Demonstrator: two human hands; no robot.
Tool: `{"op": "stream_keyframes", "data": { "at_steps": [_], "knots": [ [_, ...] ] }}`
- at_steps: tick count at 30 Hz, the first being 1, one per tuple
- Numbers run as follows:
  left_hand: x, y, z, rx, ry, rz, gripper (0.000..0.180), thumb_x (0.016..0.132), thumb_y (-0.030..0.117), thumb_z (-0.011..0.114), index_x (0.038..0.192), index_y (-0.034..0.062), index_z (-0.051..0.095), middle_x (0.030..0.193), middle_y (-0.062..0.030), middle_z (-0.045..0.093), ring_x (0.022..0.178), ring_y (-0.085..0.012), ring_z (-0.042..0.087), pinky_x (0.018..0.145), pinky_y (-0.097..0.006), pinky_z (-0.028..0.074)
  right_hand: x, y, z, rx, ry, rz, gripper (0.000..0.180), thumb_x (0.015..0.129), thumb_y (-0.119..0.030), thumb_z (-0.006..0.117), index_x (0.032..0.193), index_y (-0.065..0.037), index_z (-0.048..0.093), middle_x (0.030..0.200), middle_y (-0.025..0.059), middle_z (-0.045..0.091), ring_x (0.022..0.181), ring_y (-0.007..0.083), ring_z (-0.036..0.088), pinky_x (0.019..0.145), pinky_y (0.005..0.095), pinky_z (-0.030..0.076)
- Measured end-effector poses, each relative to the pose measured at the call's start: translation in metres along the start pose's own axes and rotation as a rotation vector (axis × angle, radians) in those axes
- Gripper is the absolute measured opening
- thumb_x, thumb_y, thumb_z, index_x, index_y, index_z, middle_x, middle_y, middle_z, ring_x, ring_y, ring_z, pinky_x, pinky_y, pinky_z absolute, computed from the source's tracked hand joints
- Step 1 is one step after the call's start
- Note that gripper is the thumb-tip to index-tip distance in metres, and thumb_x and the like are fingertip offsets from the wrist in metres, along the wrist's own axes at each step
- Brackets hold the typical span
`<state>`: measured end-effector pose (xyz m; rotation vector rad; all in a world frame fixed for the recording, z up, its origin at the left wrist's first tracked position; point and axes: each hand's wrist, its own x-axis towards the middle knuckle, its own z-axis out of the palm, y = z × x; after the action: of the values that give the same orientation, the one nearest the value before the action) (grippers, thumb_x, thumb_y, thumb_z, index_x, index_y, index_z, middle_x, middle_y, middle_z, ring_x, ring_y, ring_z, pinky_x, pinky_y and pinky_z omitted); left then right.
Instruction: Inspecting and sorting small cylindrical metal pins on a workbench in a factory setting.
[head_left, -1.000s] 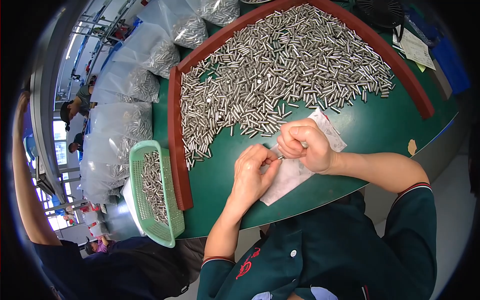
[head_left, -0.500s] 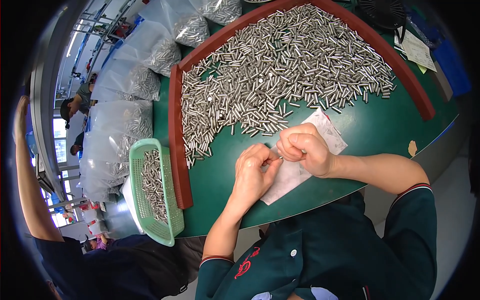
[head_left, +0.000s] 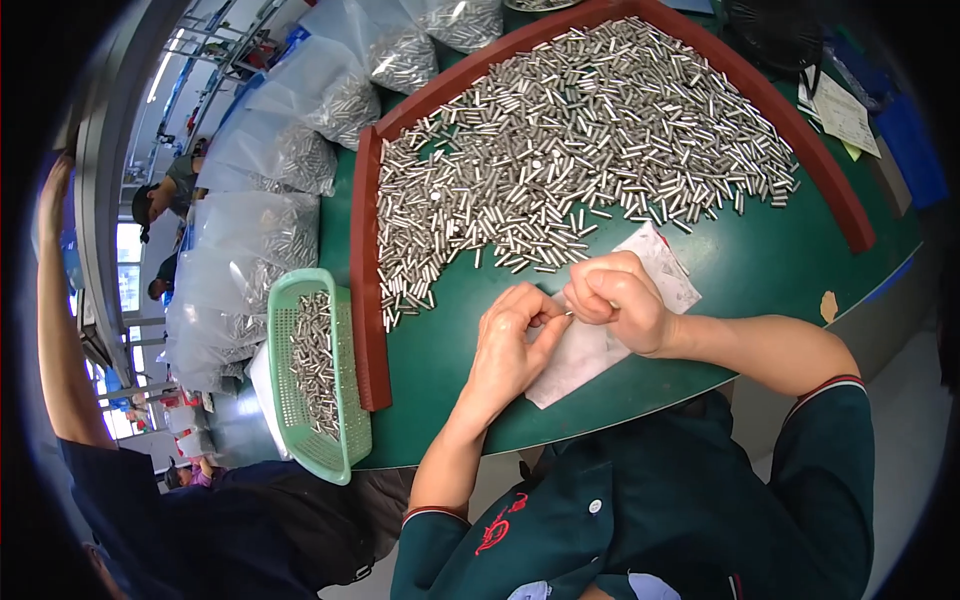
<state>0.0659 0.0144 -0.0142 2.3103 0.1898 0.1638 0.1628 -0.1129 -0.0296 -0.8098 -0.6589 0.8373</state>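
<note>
My left hand and my right hand meet over a white cloth on the green table. Between their fingertips they pinch a small metal pin, one end in each hand. Just beyond them lies a big heap of short silver metal pins, held in by a dark red raised border. Both wrists rest near the table's front edge.
A green plastic basket with several pins stands left of the red border. Clear plastic bags of pins pile up at the far left. Papers lie at the far right. Another person's arm reaches up at the left edge.
My hands have stayed together over the cloth; the fingers shifted slightly around the pin. Nothing else has moved.
</note>
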Motion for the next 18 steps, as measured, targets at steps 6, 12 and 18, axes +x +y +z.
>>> {"op": "stream_keyframes", "data": {
  "at_steps": [6, 12, 18],
  "knots": [
    [0.002, -0.026, -0.029, -1.210, 0.029, -0.368, 0.015, 0.083, 0.011, 0.053, 0.095, 0.0027, 0.050, 0.076, -0.0047, 0.052, 0.066, -0.0110, 0.048, 0.061, -0.023, 0.041, 0.002, 0.000, 0.001, 0.118, -0.029, 0.064, 0.029, 0.080, -0.015, 0.033, 0.052, -0.007, 0.030, 0.047, -0.0010, 0.028, 0.044, 0.0077, 0.023, 0.042, 0.0233, 0.020],
    [-0.008, -0.058, -0.078, -1.217, 0.383, -0.285, 0.021, 0.087, 0.021, 0.046, 0.073, 0.0051, 0.048, 0.066, -0.0014, 0.045, 0.057, -0.0086, 0.040, 0.051, -0.021, 0.033, 0.002, -0.001, 0.002, 0.133, -0.020, 0.075, 0.029, 0.079, -0.017, 0.034, 0.051, -0.008, 0.028, 0.046, -0.0018, 0.026, 0.044, 0.0070, 0.021, 0.043, 0.0228, 0.018],
    [-0.008, -0.054, -0.075, 0.433, 0.411, -0.473, 0.020, 0.066, 0.017, 0.068, 0.067, 0.0009, 0.057, 0.048, -0.0067, 0.047, 0.044, -0.0191, 0.046, 0.046, -0.032, 0.037, 0.004, 0.000, 0.002, 0.115, -0.006, 0.083, 0.029, 0.078, -0.018, 0.034, 0.051, -0.009, 0.028, 0.046, -0.0021, 0.026, 0.044, 0.0069, 0.021, 0.043, 0.0229, 0.018]
  ]
}}
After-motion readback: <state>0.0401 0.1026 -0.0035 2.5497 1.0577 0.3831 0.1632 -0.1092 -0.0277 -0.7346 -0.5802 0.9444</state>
